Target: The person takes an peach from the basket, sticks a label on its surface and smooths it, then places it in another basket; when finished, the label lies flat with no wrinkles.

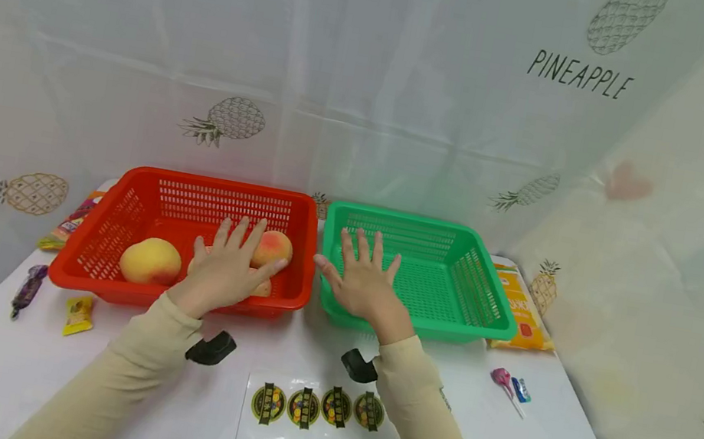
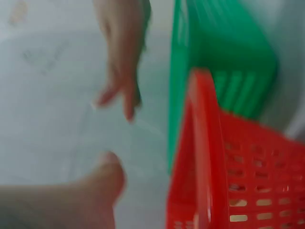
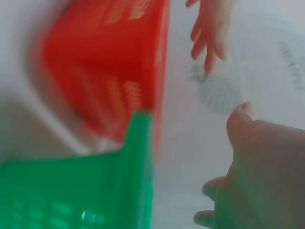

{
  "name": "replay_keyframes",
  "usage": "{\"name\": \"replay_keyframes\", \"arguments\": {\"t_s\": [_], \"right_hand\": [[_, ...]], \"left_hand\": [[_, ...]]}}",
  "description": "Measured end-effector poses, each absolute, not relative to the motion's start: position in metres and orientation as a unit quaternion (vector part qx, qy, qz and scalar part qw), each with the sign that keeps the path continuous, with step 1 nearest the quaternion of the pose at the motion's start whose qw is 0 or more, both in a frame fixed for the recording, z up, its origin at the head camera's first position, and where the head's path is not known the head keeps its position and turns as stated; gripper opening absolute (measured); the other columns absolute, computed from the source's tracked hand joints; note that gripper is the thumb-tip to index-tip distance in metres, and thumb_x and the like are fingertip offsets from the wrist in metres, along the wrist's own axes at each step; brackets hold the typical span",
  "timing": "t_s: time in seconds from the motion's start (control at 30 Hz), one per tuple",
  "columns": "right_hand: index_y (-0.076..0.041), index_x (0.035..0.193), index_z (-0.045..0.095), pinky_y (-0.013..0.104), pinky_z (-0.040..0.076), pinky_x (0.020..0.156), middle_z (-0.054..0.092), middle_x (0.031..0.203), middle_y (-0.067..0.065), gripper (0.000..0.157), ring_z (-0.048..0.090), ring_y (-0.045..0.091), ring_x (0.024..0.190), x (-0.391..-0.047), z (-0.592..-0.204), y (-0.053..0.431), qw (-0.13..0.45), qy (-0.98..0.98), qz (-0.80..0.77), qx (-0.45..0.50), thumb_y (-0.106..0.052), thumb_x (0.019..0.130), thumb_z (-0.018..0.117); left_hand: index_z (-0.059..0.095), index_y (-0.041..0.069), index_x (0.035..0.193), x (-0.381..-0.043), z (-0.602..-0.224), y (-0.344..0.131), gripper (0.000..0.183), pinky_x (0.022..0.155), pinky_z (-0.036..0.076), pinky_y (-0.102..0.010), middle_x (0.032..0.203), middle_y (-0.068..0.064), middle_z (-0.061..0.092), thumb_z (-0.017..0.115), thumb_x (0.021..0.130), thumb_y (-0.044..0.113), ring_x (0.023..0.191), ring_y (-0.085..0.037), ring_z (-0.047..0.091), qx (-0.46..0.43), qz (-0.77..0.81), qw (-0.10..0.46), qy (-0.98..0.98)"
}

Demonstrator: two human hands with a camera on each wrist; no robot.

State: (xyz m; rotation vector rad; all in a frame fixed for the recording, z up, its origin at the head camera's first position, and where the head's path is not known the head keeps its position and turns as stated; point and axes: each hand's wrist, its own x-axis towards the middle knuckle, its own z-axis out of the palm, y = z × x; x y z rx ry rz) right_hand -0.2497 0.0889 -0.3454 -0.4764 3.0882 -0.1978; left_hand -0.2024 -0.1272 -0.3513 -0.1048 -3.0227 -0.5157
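My left hand [image 1: 228, 270] hovers over the right part of the red basket [image 1: 111, 199], its fingers spread and nothing held. Inside that basket lie a yellow peach [image 1: 151, 260] at the left and a pinker peach [image 1: 273, 248] at the back right; more fruit beneath my left hand is partly hidden. My right hand [image 1: 364, 284], also with fingers spread, is above the left side of the green basket [image 1: 485, 261], in which no items show. Both wrist views are blurred: the red basket [image 2: 207, 157] in the left one, the green basket [image 3: 138, 176] in the right.
A sheet of several round stickers [image 1: 303, 407] lies in front. Wrapped candies [image 1: 29, 290] and a yellow packet [image 1: 79, 315] are at the left; a lollipop [image 1: 505, 383] and an orange bag [image 1: 522, 310] are at the right. A pineapple-print curtain [image 1: 376, 76] hangs behind.
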Motion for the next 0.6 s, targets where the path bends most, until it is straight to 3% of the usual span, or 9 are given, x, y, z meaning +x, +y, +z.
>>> {"name": "replay_keyframes", "arguments": {"t_s": [0.13,0.27,0.43,0.6], "right_hand": [[-0.027,0.142,0.014,0.063,0.005,0.1,0.011,0.148,0.003,0.075,-0.005,0.03,0.135,-0.236,-0.339,0.083,-0.01,0.977,-0.085,-0.193,-0.069,0.081,0.024],[-0.022,0.136,0.034,0.054,0.02,0.099,0.027,0.141,0.003,0.064,0.013,0.027,0.131,-0.225,-0.334,0.071,-0.019,0.957,-0.101,-0.273,-0.059,0.084,0.04],[-0.011,0.124,0.048,0.032,0.039,0.09,0.049,0.119,0.002,0.049,0.044,0.016,0.108,-0.225,-0.33,0.048,0.023,0.924,-0.136,-0.357,-0.044,0.088,0.047],[-0.011,0.12,0.051,0.025,0.046,0.081,0.059,0.104,-0.002,0.044,0.055,0.009,0.088,-0.24,-0.337,0.021,0.079,0.911,-0.163,-0.37,-0.041,0.087,0.049]], "left_hand": [[0.017,0.012,0.142,-0.163,-0.35,-0.141,0.083,0.091,0.009,-0.07,0.14,-0.023,0.024,0.039,0.081,0.064,0.128,-0.047,0.012,-0.013,-0.169,0.089,-0.981],[0.025,0.007,0.138,-0.135,-0.359,-0.171,0.082,0.087,0.009,-0.071,0.134,-0.03,0.025,0.042,0.08,0.063,0.125,-0.051,0.011,0.045,-0.167,0.14,-0.975],[0.022,-0.002,0.136,-0.119,-0.378,-0.216,0.086,0.081,0.008,-0.074,0.133,-0.037,0.016,0.045,0.081,0.06,0.124,-0.053,0.003,0.135,-0.18,0.178,-0.958],[0.014,-0.006,0.137,-0.115,-0.394,-0.24,0.092,0.076,0.013,-0.074,0.138,-0.036,0.003,0.044,0.081,0.061,0.124,-0.054,0.0,0.189,-0.216,0.176,-0.942]]}}
